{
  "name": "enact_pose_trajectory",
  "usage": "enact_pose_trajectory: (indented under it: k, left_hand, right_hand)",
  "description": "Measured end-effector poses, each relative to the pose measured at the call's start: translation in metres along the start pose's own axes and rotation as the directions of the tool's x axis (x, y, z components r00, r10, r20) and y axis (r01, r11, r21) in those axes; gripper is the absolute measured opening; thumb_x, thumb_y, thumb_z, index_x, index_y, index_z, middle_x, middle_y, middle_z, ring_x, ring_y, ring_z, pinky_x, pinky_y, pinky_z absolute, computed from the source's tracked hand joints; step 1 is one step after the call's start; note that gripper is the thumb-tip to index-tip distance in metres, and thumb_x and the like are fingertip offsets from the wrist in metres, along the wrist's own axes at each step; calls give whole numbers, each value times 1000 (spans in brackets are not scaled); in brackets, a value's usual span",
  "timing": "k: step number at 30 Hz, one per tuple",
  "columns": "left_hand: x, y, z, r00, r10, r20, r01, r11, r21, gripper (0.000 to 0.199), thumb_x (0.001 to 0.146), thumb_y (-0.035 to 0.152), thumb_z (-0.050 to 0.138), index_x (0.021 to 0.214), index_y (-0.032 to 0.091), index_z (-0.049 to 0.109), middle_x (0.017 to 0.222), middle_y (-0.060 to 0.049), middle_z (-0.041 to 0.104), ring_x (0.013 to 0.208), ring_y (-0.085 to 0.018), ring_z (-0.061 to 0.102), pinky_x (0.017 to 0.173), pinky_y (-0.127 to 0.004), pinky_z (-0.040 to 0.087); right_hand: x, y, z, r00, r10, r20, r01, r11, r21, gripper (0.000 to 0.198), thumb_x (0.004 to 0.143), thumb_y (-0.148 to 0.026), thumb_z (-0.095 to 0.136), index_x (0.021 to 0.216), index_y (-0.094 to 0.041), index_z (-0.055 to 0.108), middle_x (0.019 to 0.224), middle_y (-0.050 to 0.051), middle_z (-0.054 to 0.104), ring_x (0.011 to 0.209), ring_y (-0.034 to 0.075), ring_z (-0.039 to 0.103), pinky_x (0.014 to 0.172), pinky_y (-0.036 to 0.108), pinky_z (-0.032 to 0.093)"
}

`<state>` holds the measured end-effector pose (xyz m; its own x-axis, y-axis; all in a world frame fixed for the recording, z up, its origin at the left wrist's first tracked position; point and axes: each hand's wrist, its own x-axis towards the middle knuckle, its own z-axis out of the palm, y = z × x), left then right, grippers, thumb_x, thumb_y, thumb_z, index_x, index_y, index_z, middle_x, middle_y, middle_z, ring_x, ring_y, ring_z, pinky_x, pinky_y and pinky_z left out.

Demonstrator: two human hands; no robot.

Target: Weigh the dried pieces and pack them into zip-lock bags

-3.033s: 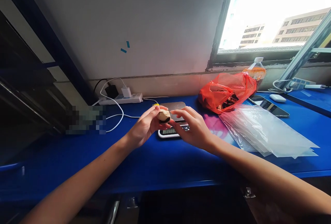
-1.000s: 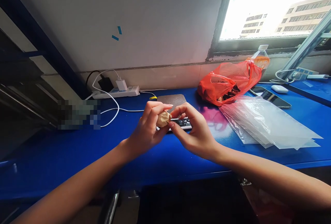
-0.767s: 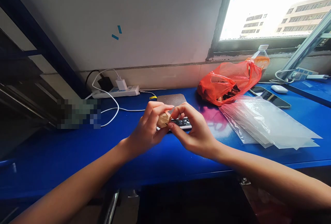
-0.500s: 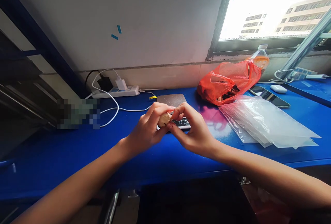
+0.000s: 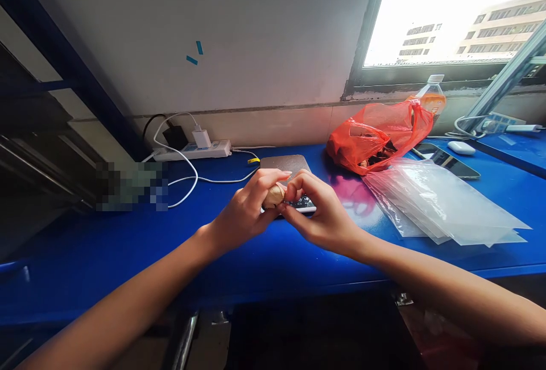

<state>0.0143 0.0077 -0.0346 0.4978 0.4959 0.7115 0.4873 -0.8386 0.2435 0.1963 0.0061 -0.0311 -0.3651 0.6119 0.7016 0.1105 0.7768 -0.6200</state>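
Observation:
My left hand [image 5: 245, 205] is closed around a small, pale beige, roundish lump [image 5: 273, 196], perhaps a garlic bulb. Its back side is hidden by my fingers. On the lump's right edge, the curled thumb and fingers of my right hand [image 5: 315, 202] come together in a pinch. What lies between those fingertips is too small to make out. Both hands are held in front of a flat kitchen scale [image 5: 286, 163], which has a metal top and black buttons along its near side. My hands hide part of that scale.
Right of the scale sits a red plastic bag [image 5: 362, 136] with dark brown scraps inside. Clear plastic bags [image 5: 452, 205] lie stacked nearby on the blue table [image 5: 205, 284]. Behind them are a phone [image 5: 455, 163], a white case [image 5: 460, 148] and a bottle [image 5: 433, 99]. A power strip [image 5: 213, 149] with cables is at the back left.
The right fingertips have shifted slightly away from the lump's upper side, so more of its pale surface shows. My left hand keeps its hold. The view has moved very little.

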Motion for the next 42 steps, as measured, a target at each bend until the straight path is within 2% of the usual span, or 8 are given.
enact_pose_trajectory:
  k: [6, 9, 14, 20, 24, 34, 38, 42]
  left_hand:
    - [3, 0, -1, 995, 93, -34, -90, 992, 93, 51, 87, 19, 59, 134, 23, 39, 119, -11, 56, 112, -23, 56, 94, -38, 50]
    - [4, 1, -1, 990, 131, -58, -123, 983, 134, 48, 88, 19, 60, 132, 19, 41, 117, -12, 57, 111, -22, 57, 94, -36, 51]
    - [5, 2, 0, 990, 126, -70, -113, 981, 157, 47, 86, 17, 63, 129, 16, 43, 115, -13, 58, 109, -20, 57, 93, -33, 51]
    - [5, 4, 1, 990, 121, -72, -107, 979, 172, 45, 86, 18, 63, 127, 15, 45, 113, -12, 58, 107, -20, 58, 92, -31, 52]
    - [4, 6, 1, 991, 109, -75, -94, 981, 171, 47, 86, 19, 64, 129, 15, 44, 115, -12, 58, 108, -20, 58, 92, -31, 51]
    - [6, 11, 3, 995, 45, -86, -35, 993, 113, 52, 86, 20, 64, 133, 16, 43, 112, -12, 59, 104, -20, 59, 90, -32, 51]
    - [7, 10, 2, 993, -3, -121, 6, 1000, 23, 50, 86, 20, 65, 132, 18, 44, 113, -11, 58, 102, -19, 60, 87, -31, 51]
    - [5, 8, 2, 988, -107, -114, 89, 985, -150, 52, 85, 22, 66, 132, 23, 43, 115, -10, 57, 100, -19, 62, 85, -32, 52]
  right_hand:
    - [-1, 1, 3, 999, 21, -35, -20, 1000, 24, 16, 77, -14, 59, 79, -20, 44, 76, -1, 53, 70, 11, 53, 64, 24, 46]
    - [-2, 2, 2, 999, -13, -51, 14, 1000, 18, 12, 80, -15, 58, 81, -19, 47, 77, 0, 55, 69, 10, 54, 63, 24, 47]
    - [-2, 4, 2, 992, -96, -81, 91, 994, -62, 8, 85, -16, 52, 79, -19, 50, 74, 0, 58, 66, 11, 56, 62, 24, 46]
    - [-1, 5, 1, 996, -67, -63, 64, 997, -53, 10, 86, -16, 52, 77, -18, 50, 71, 0, 59, 64, 10, 55, 60, 22, 44]
    - [0, 5, -1, 995, -92, -44, 90, 994, -54, 10, 86, -15, 53, 77, -18, 50, 72, 0, 58, 65, 9, 53, 60, 21, 43]
    - [-1, 6, 0, 985, -158, -61, 154, 985, -76, 11, 86, -9, 49, 80, -18, 48, 73, 0, 52, 65, 9, 50, 61, 21, 42]
    - [-1, 4, -1, 972, -223, -79, 219, 974, -59, 12, 87, -9, 49, 81, -19, 46, 77, 0, 51, 70, 10, 51, 63, 23, 45]
    - [-3, 0, -2, 961, -263, -91, 258, 964, -57, 14, 85, -6, 47, 84, -19, 47, 82, 3, 54, 74, 12, 55, 66, 26, 49]
